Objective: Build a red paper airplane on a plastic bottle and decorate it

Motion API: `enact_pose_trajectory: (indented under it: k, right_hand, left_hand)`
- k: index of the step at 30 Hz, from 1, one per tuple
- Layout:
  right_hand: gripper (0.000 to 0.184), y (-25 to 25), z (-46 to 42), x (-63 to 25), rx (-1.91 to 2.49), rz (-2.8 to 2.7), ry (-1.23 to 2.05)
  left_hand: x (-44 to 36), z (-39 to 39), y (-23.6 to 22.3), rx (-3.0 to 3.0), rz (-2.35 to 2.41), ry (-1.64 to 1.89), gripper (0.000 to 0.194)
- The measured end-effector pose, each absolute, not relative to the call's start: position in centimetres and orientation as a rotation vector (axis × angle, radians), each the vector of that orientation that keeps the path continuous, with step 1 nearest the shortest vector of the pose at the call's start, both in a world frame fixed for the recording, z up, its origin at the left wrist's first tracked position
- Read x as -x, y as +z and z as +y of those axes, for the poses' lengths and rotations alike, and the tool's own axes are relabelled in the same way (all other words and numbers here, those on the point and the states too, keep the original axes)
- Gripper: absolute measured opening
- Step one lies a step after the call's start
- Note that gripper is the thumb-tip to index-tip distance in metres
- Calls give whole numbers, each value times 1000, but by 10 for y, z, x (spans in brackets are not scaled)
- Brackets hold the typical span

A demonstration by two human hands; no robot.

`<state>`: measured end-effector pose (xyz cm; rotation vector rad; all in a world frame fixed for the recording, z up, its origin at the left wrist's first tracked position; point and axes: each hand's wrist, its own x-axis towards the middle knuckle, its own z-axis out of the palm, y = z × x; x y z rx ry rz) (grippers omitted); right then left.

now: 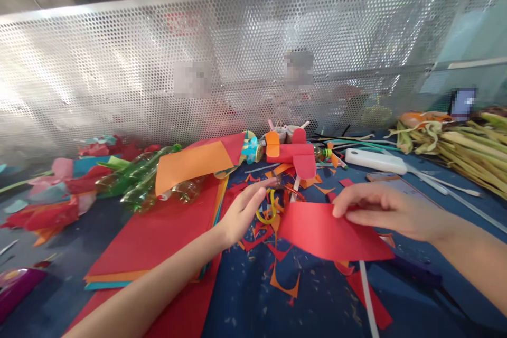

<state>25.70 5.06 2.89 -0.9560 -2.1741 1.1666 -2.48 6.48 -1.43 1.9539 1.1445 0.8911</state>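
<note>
My right hand (376,208) pinches the upper edge of a curved strip of red paper (328,229) between thumb and fingers, holding it above the table. My left hand (243,211) is stretched forward with its fingers extended and nothing in them. Just beyond its thumb lie scissors with a yellow handle loop (267,210); whether the fingers touch them I cannot tell. Red and orange paper scraps (285,282) are scattered below the scissors. Behind them sits a small bottle wrapped in red paper (291,154), with rounded paper pieces sticking out.
Stacked coloured paper (158,237) lies under my left forearm, with green plastic bottles (138,190) behind. At right are a white device (376,161), a phone (404,187), a dark blue corded tool (415,269) and dried husks (467,153). A perforated metal screen (245,63) borders the back.
</note>
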Motion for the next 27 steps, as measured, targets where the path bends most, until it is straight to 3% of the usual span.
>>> enact_pose_trajectory:
  k: [5, 11, 15, 18, 22, 27]
  right_hand:
    - [24, 34, 55, -267, 951, -2219, 1192]
    - [27, 33, 64, -264, 1103, -2434, 1158]
    - [38, 26, 63, -258, 1265, -2418, 1215]
    - [35, 20, 58, -249, 1278, -2481, 1194]
    - [25, 11, 47, -235, 1273, -2541, 1019]
    - [26, -8, 42, -223, 1221, -2591, 780]
  left_hand:
    - [19, 47, -11, -1757, 965, 666, 57]
    - [29, 36, -21, -1711, 1038, 480, 41]
    - [42, 33, -34, -1829, 1219, 499, 32]
    - [55, 29, -39, -1945, 1326, 525, 27]
    - [69, 23, -41, -2109, 1318, 565, 23]
    - [80, 19, -49, -2262, 1315, 631, 22]
